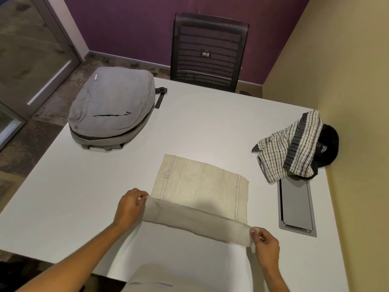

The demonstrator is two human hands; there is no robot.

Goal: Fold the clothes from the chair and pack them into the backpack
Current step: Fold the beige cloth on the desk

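A cream cloth (197, 186) with thin stripes lies on the white table (84, 186) in front of me, its near edge lifted and curling over. My left hand (129, 207) pinches the near left corner. My right hand (266, 244) pinches the near right corner, so the raised edge stretches between them. A grey backpack (111, 108) lies flat at the table's far left, its zip running round the side. A checked garment (288, 148) sits crumpled at the right, draped over a black cap (328, 144). The black mesh chair (208, 51) stands behind the table with nothing visible on it.
A grey cable hatch (295, 205) is set into the table at the right, just below the checked garment. A yellow wall (347, 60) borders the table's right side. A glass door (31, 49) stands at the far left.
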